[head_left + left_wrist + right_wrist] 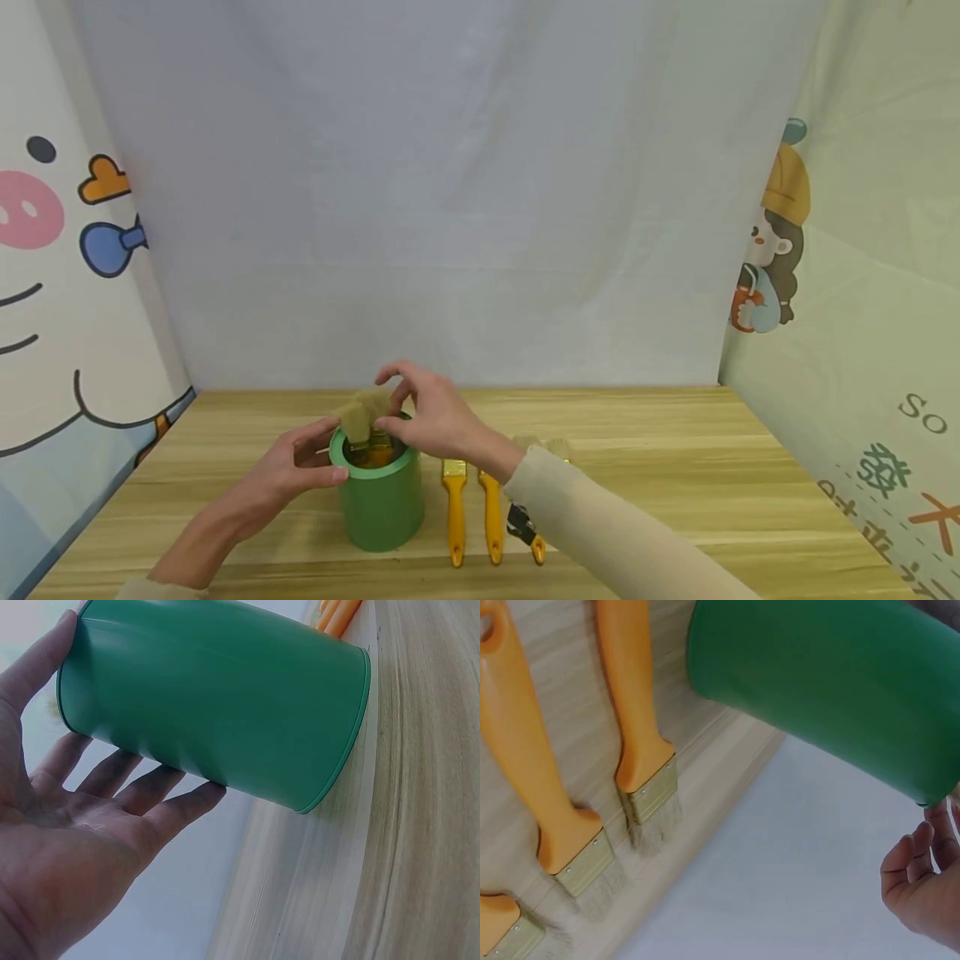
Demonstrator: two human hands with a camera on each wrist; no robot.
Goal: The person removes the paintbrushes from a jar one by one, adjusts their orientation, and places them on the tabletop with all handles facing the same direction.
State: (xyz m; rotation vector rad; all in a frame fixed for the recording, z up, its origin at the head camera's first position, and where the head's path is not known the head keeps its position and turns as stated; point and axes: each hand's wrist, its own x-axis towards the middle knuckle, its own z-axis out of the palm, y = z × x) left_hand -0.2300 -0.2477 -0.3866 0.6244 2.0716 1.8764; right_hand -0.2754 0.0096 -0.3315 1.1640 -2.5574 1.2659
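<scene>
A green canister (381,508) stands upright on the table, with paintbrushes (356,422) in it, bristles up. My left hand (288,462) holds its left side near the rim; in the left wrist view that hand (82,817) has thumb and fingertips against the green wall. Over the opening, my right hand (438,412) pinches a paintbrush (379,408) near the bristles. The lower parts of these brushes are hidden inside. In the right wrist view, the right hand (930,889) is at the canister's top, some of its fingers curled.
Several paintbrushes with orange handles lie side by side right of the canister, including one near it (455,512) and another (492,517). My right forearm crosses over some of them. A pale curtain (465,208) hangs behind the wooden table (660,467).
</scene>
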